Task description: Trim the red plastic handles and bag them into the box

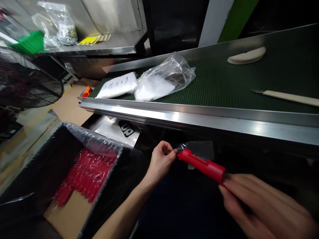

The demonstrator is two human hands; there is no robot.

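Observation:
My right hand (pixel 259 205) grips the near end of a red plastic handle-shaped part (pixel 201 164), holding it below the conveyor's edge. My left hand (pixel 161 161) is closed in a pinch at the part's far tip, where a thin clear film or small bag (pixel 196 149) sits. To the lower left, a cardboard box (pixel 69 215) lined with a clear bag holds several more red parts (pixel 86 176) laid in rows.
A green conveyor belt (pixel 224 83) with a metal rail (pixel 199 118) runs across in front. On it lie a white packet (pixel 118 85), a clear bag of items (pixel 164 79), a white curved piece (pixel 246 55) and a cream-handled tool (pixel 289 97). A fan (pixel 27 79) stands left; bags sit on a steel table (pixel 104 43).

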